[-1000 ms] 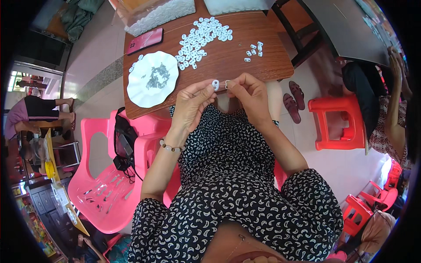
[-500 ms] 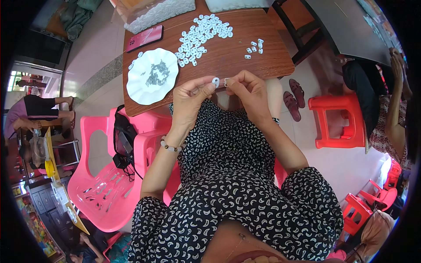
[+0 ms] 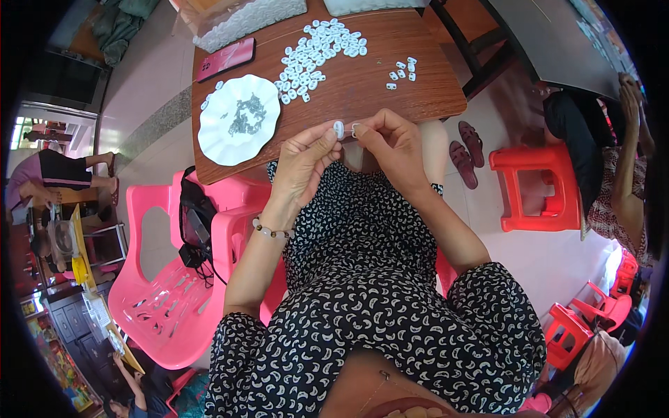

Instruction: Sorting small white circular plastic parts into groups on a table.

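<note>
My left hand (image 3: 300,166) is closed, pinching a small white oval piece (image 3: 339,128) between thumb and fingertip, just beyond the table's near edge. Facing it across a narrow gap, my right hand (image 3: 398,153) is also closed, its thumb and forefinger gripping a tiny white looped piece (image 3: 355,130) whose exact kind is too small to make out. Similar white oval pieces with dark holes lie in a heap (image 3: 322,49) farther back on the brown table (image 3: 380,42). Left of the heap, a scalloped white plate (image 3: 216,148) bears many small grey bits (image 3: 247,115).
Several loose white pieces (image 3: 402,74) lie at the table's right. A pink phone (image 3: 226,60) is beyond the plate, and a clear container of white pieces (image 3: 251,21) stands at the back. Pink chair (image 3: 164,306) to my left; red stool (image 3: 533,188) and sandals (image 3: 463,164) to my right.
The white oval piece in my left fingers has turned, so its dark holes show less than before. Both hands keep their pinch near the same spot. The view has shifted slightly.
</note>
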{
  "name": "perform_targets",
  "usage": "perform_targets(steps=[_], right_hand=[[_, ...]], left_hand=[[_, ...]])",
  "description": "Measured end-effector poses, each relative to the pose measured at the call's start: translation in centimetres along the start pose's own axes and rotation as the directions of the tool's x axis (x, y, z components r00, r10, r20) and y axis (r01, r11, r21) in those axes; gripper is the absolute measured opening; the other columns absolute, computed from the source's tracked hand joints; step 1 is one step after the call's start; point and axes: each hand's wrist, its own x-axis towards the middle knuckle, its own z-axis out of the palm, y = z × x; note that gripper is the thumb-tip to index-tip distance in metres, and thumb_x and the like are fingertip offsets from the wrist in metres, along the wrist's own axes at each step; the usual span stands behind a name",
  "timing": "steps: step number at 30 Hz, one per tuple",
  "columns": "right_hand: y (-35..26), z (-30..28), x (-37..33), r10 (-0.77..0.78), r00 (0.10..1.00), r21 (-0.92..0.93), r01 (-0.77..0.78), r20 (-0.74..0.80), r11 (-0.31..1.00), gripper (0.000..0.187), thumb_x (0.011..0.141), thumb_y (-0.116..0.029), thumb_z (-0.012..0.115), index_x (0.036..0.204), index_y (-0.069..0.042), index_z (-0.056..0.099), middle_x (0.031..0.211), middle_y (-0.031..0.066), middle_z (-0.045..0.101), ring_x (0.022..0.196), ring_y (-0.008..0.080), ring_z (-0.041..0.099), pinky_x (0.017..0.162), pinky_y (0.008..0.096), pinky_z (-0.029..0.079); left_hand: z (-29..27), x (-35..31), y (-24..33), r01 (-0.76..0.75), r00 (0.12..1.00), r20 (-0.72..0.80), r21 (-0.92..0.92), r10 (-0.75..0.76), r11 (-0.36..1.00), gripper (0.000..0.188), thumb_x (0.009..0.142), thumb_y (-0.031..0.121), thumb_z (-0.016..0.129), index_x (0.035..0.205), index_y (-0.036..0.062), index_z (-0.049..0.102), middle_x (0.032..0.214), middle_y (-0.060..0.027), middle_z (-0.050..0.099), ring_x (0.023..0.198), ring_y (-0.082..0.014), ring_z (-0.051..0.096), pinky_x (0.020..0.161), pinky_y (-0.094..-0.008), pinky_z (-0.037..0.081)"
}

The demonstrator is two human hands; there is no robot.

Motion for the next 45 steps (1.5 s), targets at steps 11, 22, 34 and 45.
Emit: perform_targets(steps=[11,22,34,45], right_hand=[[0.7,-0.1,0.1,-0.01,1.0,-0.056,0.009,-0.018,0.998,0.012,0.089,-0.01,0.065,0.083,0.001,0.061,0.076,0.0023,0.066,0.066,0.0036,0.058,0.059,0.0193,0.049],[1.4,0.0,0.2,-0.119,0.993,-0.161,0.115,-0.017,0.98,0.013,0.088,-0.01,0.067,0.083,0.002,0.062,0.079,0.0046,0.068,0.07,0.0043,0.059,0.063,0.0202,0.049],[-0.2,-0.6,0.3,0.1,0.974,0.048,-0.112,0.204,0.993,0.019,0.088,-0.012,0.07,0.101,-0.001,0.062,0.098,0.0027,0.065,0.089,0.0069,0.058,0.081,0.0229,0.046],[-1.0,-1.2,0.9,-0.054,0.885,-0.002,0.062,0.462,0.998,0.041,0.092,-0.021,0.065,0.129,-0.004,0.058,0.115,0.0065,0.06,0.105,0.0146,0.057,0.091,0.0284,0.046]], left_hand=[[-0.1,0.1,-0.3,-0.012,1.0,-0.004,0.004,0.012,1.0,0.024,0.092,0.011,0.064,0.112,-0.0021,0.066,0.1,-0.0063,0.069,0.08,-0.0096,0.061,0.074,-0.0221,0.053],[0.6,-0.1,-0.4,-0.12,0.993,0.008,0.133,0.12,0.984,0.024,0.089,0.011,0.069,0.109,-0.0022,0.068,0.096,-0.007,0.071,0.077,-0.0071,0.063,0.068,-0.0192,0.051],[0.0,-0.8,1.8,-0.046,0.997,0.063,0.141,0.037,0.989,0.023,0.089,0.008,0.067,0.11,-0.002,0.068,0.092,-0.0061,0.07,0.075,-0.01,0.06,0.071,-0.0224,0.052],[-0.4,-0.7,3.2,0.127,0.958,0.25,0.06,-0.138,0.99,0.02,0.089,0.011,0.068,0.103,-0.0033,0.069,0.09,-0.0074,0.07,0.077,-0.0103,0.064,0.07,-0.0227,0.053]])
